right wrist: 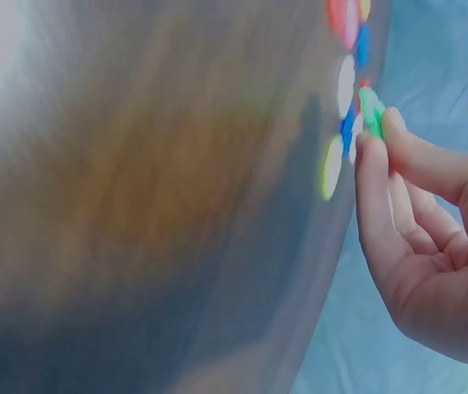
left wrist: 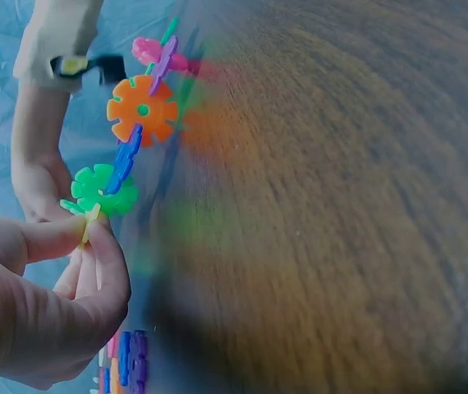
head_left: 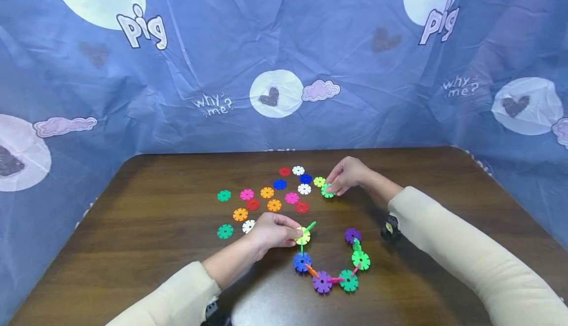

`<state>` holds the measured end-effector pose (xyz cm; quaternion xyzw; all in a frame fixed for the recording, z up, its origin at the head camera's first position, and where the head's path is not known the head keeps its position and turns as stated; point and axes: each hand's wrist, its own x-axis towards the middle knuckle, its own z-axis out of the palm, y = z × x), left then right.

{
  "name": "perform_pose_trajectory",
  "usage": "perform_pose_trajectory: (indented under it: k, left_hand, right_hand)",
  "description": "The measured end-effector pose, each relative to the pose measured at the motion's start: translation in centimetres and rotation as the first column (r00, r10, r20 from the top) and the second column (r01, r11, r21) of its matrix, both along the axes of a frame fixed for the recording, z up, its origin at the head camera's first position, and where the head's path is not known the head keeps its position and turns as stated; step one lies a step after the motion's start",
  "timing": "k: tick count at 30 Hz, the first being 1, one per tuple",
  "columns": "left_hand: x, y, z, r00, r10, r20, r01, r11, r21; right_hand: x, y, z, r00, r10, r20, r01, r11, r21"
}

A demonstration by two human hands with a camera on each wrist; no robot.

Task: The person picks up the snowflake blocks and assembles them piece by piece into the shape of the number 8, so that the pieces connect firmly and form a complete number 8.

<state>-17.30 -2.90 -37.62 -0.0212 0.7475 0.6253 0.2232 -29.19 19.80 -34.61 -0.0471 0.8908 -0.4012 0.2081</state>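
In the head view, the left hand point(head_left: 277, 230), below centre, pinches a yellow disc point(head_left: 304, 239) between thumb and fingers. The yellow disc is near one end of a chain point(head_left: 322, 283) of linked discs, which forms a U at the lower centre-right and ends at a purple disc point(head_left: 352, 235). The right hand point(head_left: 349, 174), right of centre, pinches a green disc point(head_left: 327, 193) just beside a lime disc point(head_left: 319, 182). Loose discs point(head_left: 266, 193) lie mid-frame on the brown table point(head_left: 155, 222). In the left wrist view, the left hand, lower left, grips the yellow disc edge-on; the chain extends upward, with an orange disc point(left wrist: 123, 111) at upper left. In the right wrist view, the right hand, at right, holds the green disc with narrow-set fingertips, upper right.
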Motion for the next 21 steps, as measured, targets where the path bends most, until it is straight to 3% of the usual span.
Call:
perform_pose_trajectory:
  k: [4, 11, 17, 21]
  left_hand:
    - [-0.1, 0.0, 0.0, 1.000, 0.000, -0.009, 0.001, 1.000, 0.019]
    - [-0.2, 0.0, 0.2, 1.000, 0.016, -0.006, -0.016, 1.000, 0.021]
    - [0.1, 0.2, 0.1, 1.000, 0.018, -0.003, -0.018, 0.999, 0.032]
    - [0.4, 0.5, -0.1, 0.999, 0.027, -0.019, -0.027, 0.999, 0.025]
  right_hand:
    - [2.4, -0.6, 0.7, 0.994, 0.023, 0.108, -0.011, 0.994, -0.112]
    - [5.9, -1.6, 0.6, 0.994, 0.007, 0.109, 0.013, 0.985, -0.175]
    - [7.5, -2.0, 0.0, 0.995, -0.045, 0.090, 0.063, 0.976, -0.207]
    - [8.0, -1.9, -0.3, 0.989, -0.067, 0.132, 0.098, 0.965, -0.245]
